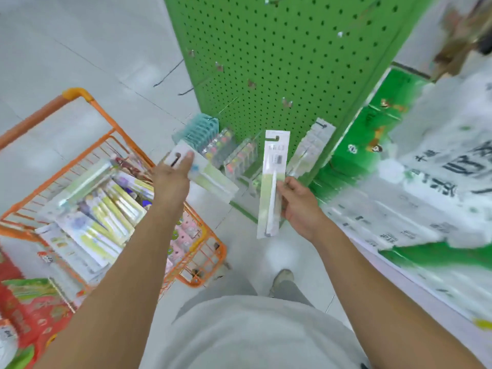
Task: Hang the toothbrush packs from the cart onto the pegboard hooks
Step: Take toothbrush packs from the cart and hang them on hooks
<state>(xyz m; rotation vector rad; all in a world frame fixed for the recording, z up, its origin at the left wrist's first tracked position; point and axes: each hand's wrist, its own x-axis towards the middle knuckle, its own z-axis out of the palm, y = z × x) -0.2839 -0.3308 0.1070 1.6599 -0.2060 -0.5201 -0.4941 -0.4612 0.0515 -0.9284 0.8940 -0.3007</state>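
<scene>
My right hand [298, 203] grips an upright pack [273, 182]; my left hand [170, 179] holds another pack [205, 174] slanting rightward, hang-hole by the fingertips.

Pale grey tiled floor [80, 49] underfoot, crossed by thin dark joint lines. At far left, red and green printed packaging [29, 310], blurred. On the right, green cartons printed with small cartoon figures [372, 134], stacked close beside white bags with dark lettering [439, 166], too smeared to read. Low in view, light grey shirt front [253, 334], grey trouser legs [229, 288] and one grey shoe [283, 276] on the tiles.
</scene>
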